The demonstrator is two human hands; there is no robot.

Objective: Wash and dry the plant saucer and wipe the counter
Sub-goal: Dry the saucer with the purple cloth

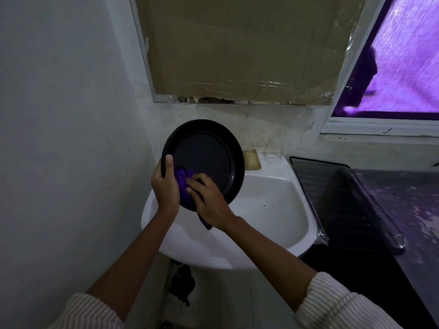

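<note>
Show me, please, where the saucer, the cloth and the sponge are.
saucer point(202, 160), head view, middle of its flat base.
cloth point(181, 175), head view, bunched part against the saucer.
sponge point(253, 159), head view, its top face.

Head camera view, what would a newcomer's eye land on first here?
The round black saucer, held tilted above the white sink at centre: the left hand grips its rim while the right hand presses a purple cloth against its inside. Next, the taped cardboard sheet on the wall above.
</note>
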